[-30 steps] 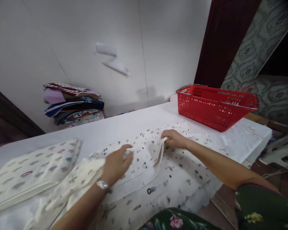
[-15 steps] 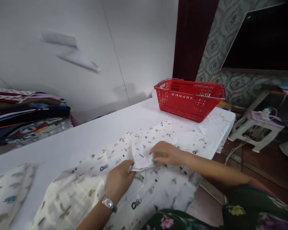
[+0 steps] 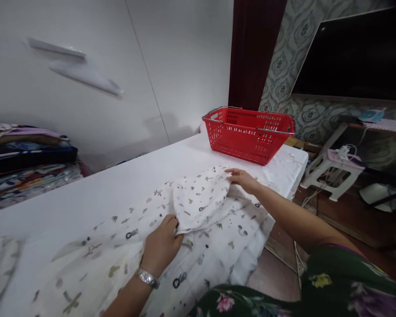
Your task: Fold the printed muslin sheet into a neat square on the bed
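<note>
A thin white cloth (image 3: 201, 193) printed with small leaves, dragonflies and other motifs is spread over the table and hangs down its near side. My left hand (image 3: 163, 240), with a metal watch (image 3: 147, 278) at the wrist, pinches the edge of a part of the cloth that is folded over. My right hand (image 3: 242, 179) is at the far right corner of that folded part, thumb and fingers closed on its edge. The folded part lies between the hands, slightly raised near the right one.
A red plastic basket (image 3: 242, 136) with metal handles stands at the table's far right end. Another patterned cloth (image 3: 0, 264) lies at the left edge. Folded textiles (image 3: 29, 158) are piled behind the table. A white stool (image 3: 336, 171) with cables stands on the floor at right.
My right hand has moved away from my body, drawing the cloth's edge out towards the basket. My left hand keeps its grip on the edge. The view has turned slightly right.
</note>
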`<state>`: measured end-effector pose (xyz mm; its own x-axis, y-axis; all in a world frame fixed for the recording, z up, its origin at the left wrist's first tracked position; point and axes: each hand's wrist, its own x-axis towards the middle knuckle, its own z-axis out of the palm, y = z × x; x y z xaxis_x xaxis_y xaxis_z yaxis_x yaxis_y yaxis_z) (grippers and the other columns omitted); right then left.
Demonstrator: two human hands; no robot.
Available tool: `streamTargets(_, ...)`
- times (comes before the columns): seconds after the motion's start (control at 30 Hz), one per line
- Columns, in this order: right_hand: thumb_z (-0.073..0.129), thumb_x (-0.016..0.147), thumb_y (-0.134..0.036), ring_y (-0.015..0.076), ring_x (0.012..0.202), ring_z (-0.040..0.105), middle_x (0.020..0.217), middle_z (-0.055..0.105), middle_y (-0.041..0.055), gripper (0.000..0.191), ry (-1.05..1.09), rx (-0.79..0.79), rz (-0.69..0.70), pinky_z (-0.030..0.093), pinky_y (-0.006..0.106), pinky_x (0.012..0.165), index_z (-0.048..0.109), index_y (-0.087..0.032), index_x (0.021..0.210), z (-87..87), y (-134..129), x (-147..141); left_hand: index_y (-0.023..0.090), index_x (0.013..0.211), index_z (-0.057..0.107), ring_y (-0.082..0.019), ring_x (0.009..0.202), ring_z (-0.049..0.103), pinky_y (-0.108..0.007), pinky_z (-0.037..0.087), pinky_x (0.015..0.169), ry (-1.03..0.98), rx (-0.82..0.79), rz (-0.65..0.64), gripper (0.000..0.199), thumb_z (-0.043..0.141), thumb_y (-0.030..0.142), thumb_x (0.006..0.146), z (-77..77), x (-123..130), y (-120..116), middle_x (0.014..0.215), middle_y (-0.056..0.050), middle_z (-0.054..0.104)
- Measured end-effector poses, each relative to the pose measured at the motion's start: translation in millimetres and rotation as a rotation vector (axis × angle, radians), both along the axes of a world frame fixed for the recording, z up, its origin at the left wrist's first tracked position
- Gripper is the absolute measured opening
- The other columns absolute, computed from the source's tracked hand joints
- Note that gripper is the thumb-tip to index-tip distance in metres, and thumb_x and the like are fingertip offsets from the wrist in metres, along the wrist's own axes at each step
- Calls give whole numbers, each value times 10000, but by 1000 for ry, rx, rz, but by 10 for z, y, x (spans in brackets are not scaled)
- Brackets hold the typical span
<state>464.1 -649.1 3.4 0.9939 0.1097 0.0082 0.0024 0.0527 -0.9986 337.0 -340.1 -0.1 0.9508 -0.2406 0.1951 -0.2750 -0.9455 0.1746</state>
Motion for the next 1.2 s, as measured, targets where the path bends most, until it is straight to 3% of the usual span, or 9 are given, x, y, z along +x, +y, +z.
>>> streamTargets(0.07, 660, 662, -216, 97, 652, 552, 764, 581, -21, 417, -50, 135, -41, 467, 217, 597, 550, -211, 1064, 104, -45, 46, 212, 869, 523, -161, 786, 575, -268, 371, 585, 13, 5, -4, 135, 445, 241, 763, 2, 2, -1, 1099, 4, 551)
streamTargets(0.17, 640, 691, -195, 105, 611, 552, 765, 602, -3, 452, 101, 135, -55, 457, 221, 549, 516, -210, 1125, 183, -114, 70, 208, 844, 517, -162, 773, 569, -268, 361, 576, 30, 4, -7, 120, 452, 242, 750, -6, 9, -3, 1091, 4, 553)
streamTargets(0.27, 632, 686, -148, 119, 660, 581, 808, 629, 24, 464, 219, 147, 9, 475, 234, 601, 509, -183, 1132, 209, -116, 24, 210, 831, 508, -171, 779, 564, -270, 352, 586, 41, -5, 10, 108, 452, 247, 746, -22, 17, -5, 1052, 3, 561)
streamTargets(0.4, 581, 740, -212, 132, 776, 604, 934, 634, 13, 521, 95, 273, 143, 488, 250, 662, 426, -252, 1235, 199, -40, -55, 209, 780, 497, -163, 745, 548, -263, 330, 586, 104, -71, 65, 68, 459, 248, 739, -14, 42, 1, 926, -2, 582)
streamTargets(0.63, 541, 699, -145, 124, 567, 561, 739, 614, 26, 517, 208, -232, 51, 453, 232, 501, 443, -145, 1207, -38, -83, -165, 209, 768, 534, -165, 715, 529, -262, 331, 613, 247, -256, 183, 98, 458, 268, 754, -41, 103, 79, 804, -10, 599)
streamTargets(0.83, 613, 617, -121, 86, 545, 510, 765, 623, -1, 666, 199, -762, 273, 375, 184, 491, 459, -204, 1260, -128, -214, -347, 205, 767, 549, -161, 700, 525, -259, 333, 612, 256, -270, 168, 96, 471, 257, 748, -50, 108, 59, 795, -10, 609)
streamTargets(0.93, 673, 634, -219, 107, 694, 544, 964, 608, 33, 774, 188, -582, 398, 398, 180, 549, 363, -220, 1343, -115, -191, -403, 202, 772, 549, -157, 697, 525, -258, 338, 621, 251, -276, 151, 92, 473, 247, 744, -45, 102, 55, 795, -9, 607)
streamTargets(1.03, 684, 665, -284, 98, 723, 539, 967, 586, 17, 871, 181, -325, 517, 381, 155, 523, 222, -259, 1403, -56, -172, -460, 202, 764, 541, -161, 704, 524, -264, 341, 627, 235, -282, 133, 87, 462, 228, 741, -48, 93, 71, 794, -9, 603)
streamTargets(1.2, 693, 657, -256, 61, 597, 492, 873, 588, -9, 916, 152, -277, 554, 284, 124, 421, 178, -276, 1414, 4, -373, -614, 197, 743, 543, -165, 699, 530, -270, 348, 620, 241, -301, 122, 110, 440, 229, 758, -49, 105, 103, 787, -16, 611)
